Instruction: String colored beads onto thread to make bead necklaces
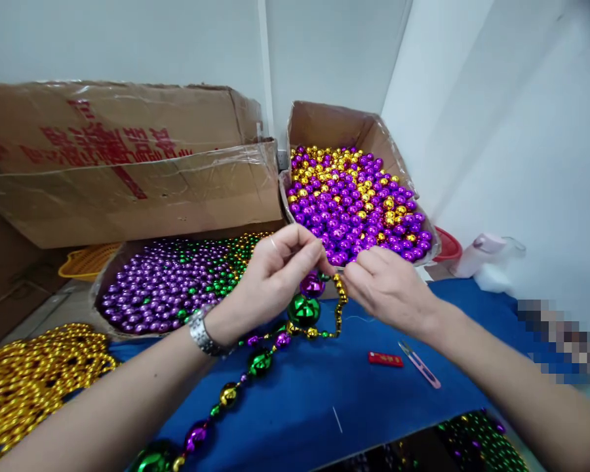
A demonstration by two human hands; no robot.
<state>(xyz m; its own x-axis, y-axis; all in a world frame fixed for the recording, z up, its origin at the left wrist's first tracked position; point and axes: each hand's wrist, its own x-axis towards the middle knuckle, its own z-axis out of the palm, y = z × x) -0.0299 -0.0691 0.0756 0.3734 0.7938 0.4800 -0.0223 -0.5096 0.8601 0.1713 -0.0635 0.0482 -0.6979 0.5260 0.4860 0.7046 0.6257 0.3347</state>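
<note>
A bead necklace [260, 360] of large and small green, purple and gold shiny beads hangs below my hands and runs down to the lower left over the blue table. My left hand [288, 265], with a metal watch [202, 333] on the wrist, pinches the necklace's upper end, above a purple bead [312, 284] and a big green bead [303, 309]. Close beside it, my right hand [386, 285] is closed with its fingertips near the short gold bead strand [341, 305]. Whatever thread lies between the fingertips is too small to make out.
Boxes of purple-and-gold beads [341, 216] and purple-and-green beads [162, 285] stand behind. Gold bead strands [39, 387] lie at left. On the blue table [295, 400] lie a small red box [385, 359], pink thread snips [420, 365] and a thin white stick [337, 419].
</note>
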